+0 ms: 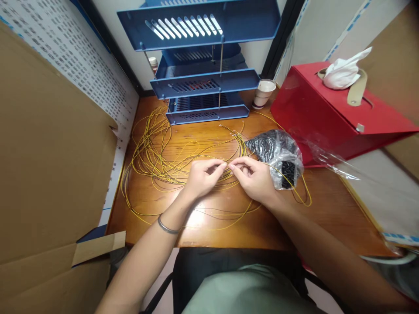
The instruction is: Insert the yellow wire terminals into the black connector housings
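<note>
Above the table, my left hand (202,179) and my right hand (257,181) meet almost fingertip to fingertip, each with thumb and forefinger pinched together. A thin yellow wire (288,181) runs out of my right hand and loops down to the right, with a darker wire beside it. Whatever sits between the left fingertips is too small to make out. Beneath and behind both hands lies a loose bundle of yellow and dark wires (141,159), its gathered ends (240,138) just beyond the right hand. A clear plastic bag (274,146) of small black pieces rests beside the right hand.
A blue tiered tray rack (209,114) stands at the back of the wooden table (216,237), with a paper cup (263,93) at its right. A red tissue box (340,109) occupies the right side. Cardboard (49,144) walls off the left.
</note>
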